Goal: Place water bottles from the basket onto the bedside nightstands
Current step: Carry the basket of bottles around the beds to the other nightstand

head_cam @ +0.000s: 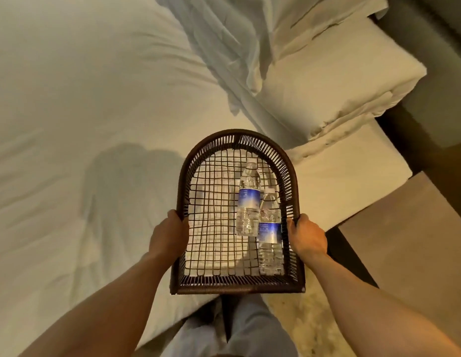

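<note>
A dark brown wicker basket with an arched far end and an open mesh bottom hangs over the corner of the bed. My left hand grips its left rim and my right hand grips its right rim. Two clear water bottles with blue labels lie inside on the right half. One bottle points its cap away from me. The other bottle lies closer to me, against the right wall. A brown nightstand stands to the right of the basket.
A white bed with a rumpled sheet fills the left and centre. Two white pillows are stacked at the upper right against a dark headboard. My legs and a patterned floor show below the basket.
</note>
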